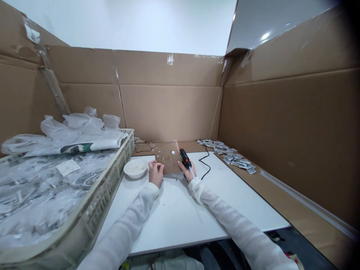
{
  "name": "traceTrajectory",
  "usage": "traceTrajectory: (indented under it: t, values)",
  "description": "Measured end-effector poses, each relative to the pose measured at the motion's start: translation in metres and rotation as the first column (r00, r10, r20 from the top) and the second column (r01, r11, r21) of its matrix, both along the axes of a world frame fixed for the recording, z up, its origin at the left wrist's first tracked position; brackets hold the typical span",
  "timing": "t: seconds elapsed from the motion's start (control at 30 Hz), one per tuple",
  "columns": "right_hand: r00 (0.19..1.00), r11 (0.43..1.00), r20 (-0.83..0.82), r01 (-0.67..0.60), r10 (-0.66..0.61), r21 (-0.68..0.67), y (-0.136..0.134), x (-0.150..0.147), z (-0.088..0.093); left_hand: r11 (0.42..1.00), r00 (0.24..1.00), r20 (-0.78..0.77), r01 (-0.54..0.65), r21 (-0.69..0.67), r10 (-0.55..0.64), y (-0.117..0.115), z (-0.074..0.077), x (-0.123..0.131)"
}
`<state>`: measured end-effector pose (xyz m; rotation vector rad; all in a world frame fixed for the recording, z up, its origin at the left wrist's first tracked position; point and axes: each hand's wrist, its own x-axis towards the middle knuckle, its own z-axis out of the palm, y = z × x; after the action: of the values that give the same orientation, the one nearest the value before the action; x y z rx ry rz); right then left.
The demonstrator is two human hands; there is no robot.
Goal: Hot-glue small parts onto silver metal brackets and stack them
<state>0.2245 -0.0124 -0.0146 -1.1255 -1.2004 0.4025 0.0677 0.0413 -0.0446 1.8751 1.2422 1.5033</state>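
My right hand (188, 171) is closed round a black glue gun (185, 158) with an orange tip and a clear stick at its rear; its thumb side touches the right edge of a brown cardboard piece (168, 159). White blobs show on the cardboard, which is tilted up over the white table. At the cardboard's lower left edge is my left hand (156, 173), its fingers pinched together; whatever is between the fingertips is too small to make out. A white bowl (135, 168) stands just left of that hand.
A large pale plastic crate (112, 183) full of clear-bagged items fills the left side, with plastic bags (75, 129) on top. Small packets (239, 162) lie along the right edge. A black cord (208, 165) curves across the white table (174, 217). Cardboard walls (168, 108) surround it.
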Motion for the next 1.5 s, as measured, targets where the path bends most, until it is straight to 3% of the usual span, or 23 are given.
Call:
traceTrajectory:
  t: [1.1,1.5]
  values:
    - [1.000,1.000,-0.018,0.013,-0.013,-0.017,0.0045,0.0025,-0.0030,0.997,0.995,0.096,0.014,-0.075,-0.007,0.0038,-0.0033,0.0015]
    - [1.000,1.000,-0.007,0.001,-0.001,-0.011,0.0072,0.0052,-0.0064,0.988,0.976,0.210,-0.030,-0.150,0.062,0.0086,-0.0058,0.0004]
